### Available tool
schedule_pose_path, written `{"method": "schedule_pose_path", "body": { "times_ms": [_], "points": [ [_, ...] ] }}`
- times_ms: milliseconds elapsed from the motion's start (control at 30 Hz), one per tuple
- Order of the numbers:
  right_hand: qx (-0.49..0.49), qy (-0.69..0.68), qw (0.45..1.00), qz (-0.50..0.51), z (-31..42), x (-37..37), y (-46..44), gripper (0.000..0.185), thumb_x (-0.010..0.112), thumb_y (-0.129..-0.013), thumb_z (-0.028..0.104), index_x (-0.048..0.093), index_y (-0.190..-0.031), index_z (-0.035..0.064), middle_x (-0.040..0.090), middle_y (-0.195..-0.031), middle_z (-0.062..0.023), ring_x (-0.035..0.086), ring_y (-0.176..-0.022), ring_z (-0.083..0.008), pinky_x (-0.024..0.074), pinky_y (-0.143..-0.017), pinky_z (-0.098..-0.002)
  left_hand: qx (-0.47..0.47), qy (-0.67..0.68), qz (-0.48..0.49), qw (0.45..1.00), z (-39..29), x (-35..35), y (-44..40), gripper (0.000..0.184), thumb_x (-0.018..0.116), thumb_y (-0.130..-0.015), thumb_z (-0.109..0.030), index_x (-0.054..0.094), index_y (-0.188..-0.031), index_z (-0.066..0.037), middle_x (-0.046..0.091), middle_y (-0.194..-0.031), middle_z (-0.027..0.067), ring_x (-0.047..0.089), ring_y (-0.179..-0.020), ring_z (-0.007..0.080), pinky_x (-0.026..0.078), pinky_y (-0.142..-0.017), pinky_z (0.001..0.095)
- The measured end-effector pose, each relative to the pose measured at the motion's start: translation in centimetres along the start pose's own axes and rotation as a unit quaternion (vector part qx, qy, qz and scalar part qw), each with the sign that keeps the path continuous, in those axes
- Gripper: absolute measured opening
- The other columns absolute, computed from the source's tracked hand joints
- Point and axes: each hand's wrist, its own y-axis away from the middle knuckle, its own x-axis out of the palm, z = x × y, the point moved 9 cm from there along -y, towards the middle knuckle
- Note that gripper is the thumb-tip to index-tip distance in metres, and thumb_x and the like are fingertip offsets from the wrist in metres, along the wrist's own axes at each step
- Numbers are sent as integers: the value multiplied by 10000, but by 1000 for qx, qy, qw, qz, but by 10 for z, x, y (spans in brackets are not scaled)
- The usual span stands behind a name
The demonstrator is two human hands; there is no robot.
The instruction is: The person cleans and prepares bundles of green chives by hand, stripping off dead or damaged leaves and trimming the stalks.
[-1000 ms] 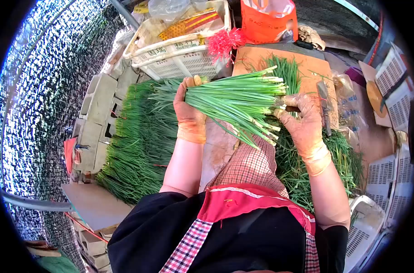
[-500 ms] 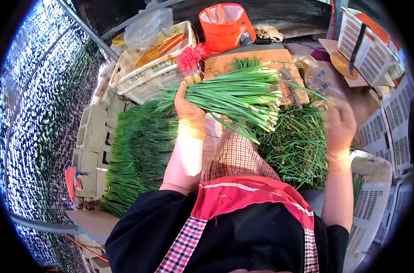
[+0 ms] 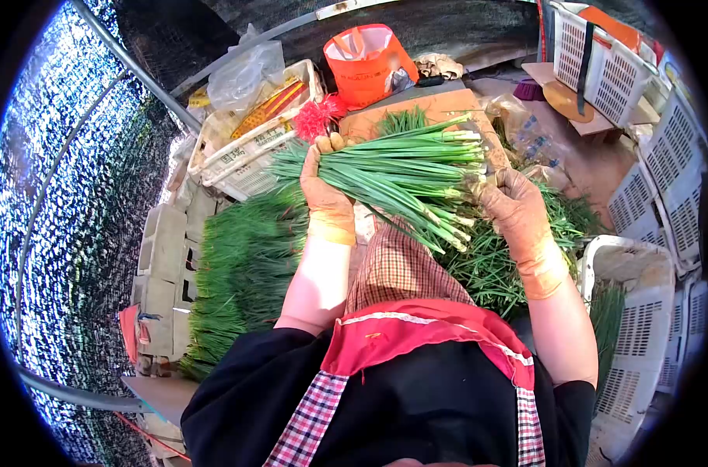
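Note:
My left hand, in what looks like a thin glove, is wrapped round a thick bunch of chives. The bunch lies sideways in front of me, with green leaf ends to the left and pale cut ends to the right. At those pale ends, my right hand has thumb and fingers closed on the chive stalks; how many it pinches I cannot tell. A pile of loose chives lies below the right hand. Left of my left forearm stand dense rows of chives.
Behind the bunch is a wooden board with some cut greens. An orange bag and a white crate with plastic bags stand at the back. White crates line the right side; a red tinsel tuft hangs near my left hand.
My right hand has moved left from beside the pile to the pale ends of the bunch. The single stalk stretched out toward it before no longer shows. My left hand keeps its hold.

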Motion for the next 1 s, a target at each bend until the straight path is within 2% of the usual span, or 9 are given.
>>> {"method": "schedule_pose_path", "body": {
  "times_ms": [300, 367, 600, 633, 667, 700, 767, 833, 1000],
  "points": [
    [-12, 13, 1000, 8, 3, 2, 12, 121, 601, -829, 137, 607, -802, 19, 540, -610, 19, 443, -519, -43, 343, -484, -184, 8, -26, -24, 999, 3, -1, 4, 158, 511, -837, -208, 618, -850, -93, 645, -880, 67, 595, -868, 210, 431, -871, 410],
    [21, 12, 1000, 9, -4, -4, 14, 102, 595, -826, 135, 609, -796, 38, 535, -601, 26, 447, -515, -37, 328, -479, -172, -12, -32, 65, 997, 9, 8, 4, 160, 515, -833, -210, 619, -853, -91, 649, -875, 69, 598, -865, 208, 429, -873, 410],
    [-34, 12, 978, -206, -24, -160, 43, 135, 562, -801, 108, 527, -671, 104, 602, -655, -19, 353, -407, 9, 235, -369, -136, -9, 11, -2, 1000, -3, -14, -7, 183, 500, -849, -220, 634, -875, -97, 654, -913, 72, 596, -873, 220, 433, -879, 406],
    [62, 127, 976, -165, -67, -201, 39, 128, 589, -776, 128, 525, -680, 74, 606, -653, -49, 440, -439, -74, 362, -412, -214, -10, 27, -14, 999, -5, -16, -6, 200, 477, -867, -221, 638, -888, -103, 649, -936, 78, 585, -882, 229, 432, -883, 406],
    [78, 521, 832, -174, -85, -232, 42, 167, 641, -734, 175, 567, -758, 28, 601, -665, -92, 554, -559, -197, 471, -573, -307, -48, 33, 48, 997, 0, 2, -1, 202, 478, -871, -221, 640, -881, -102, 649, -938, 75, 586, -891, 221, 444, -869, 398],
    [161, 639, 735, -160, -80, -224, 55, 313, 685, -687, 216, 590, -884, -8, 605, -781, -155, 600, -763, -266, 471, -739, -327, -53, 33, 51, 997, 1, 0, -2, 202, 478, -871, -221, 640, -881, -102, 649, -938, 75, 586, -891, 221, 444, -869, 398],
    [80, 636, 743, -193, -67, -198, 51, 391, 687, -710, 197, 580, -1027, -5, 607, -944, -148, 598, -867, -215, 463, -765, -292, -52, 46, 43, 997, 5, -8, -8, 194, 480, -871, -212, 640, -887, -103, 652, -931, 69, 589, -899, 210, 452, -858, 388],
    [3, 202, 970, -135, -29, -112, 31, 405, 674, -747, 169, 551, -1092, -4, 585, -1039, -104, 570, -912, -167, 446, -799, -280, -71, 56, 63, 994, 13, 11, 1, 197, 477, -874, -214, 641, -894, -107, 656, -922, 60, 590, -897, 205, 450, -862, 385],
    [-72, 49, 994, 67, 9, -4, -3, 307, 615, -824, 188, 570, -1044, -21, 599, -925, -46, 517, -789, -95, 410, -730, -212, -70, 33, 91, 993, 14, 19, 2, 204, 481, -873, -232, 644, -898, -111, 657, -921, 52, 590, -884, 208, 449, -859, 378]
  ]
}}
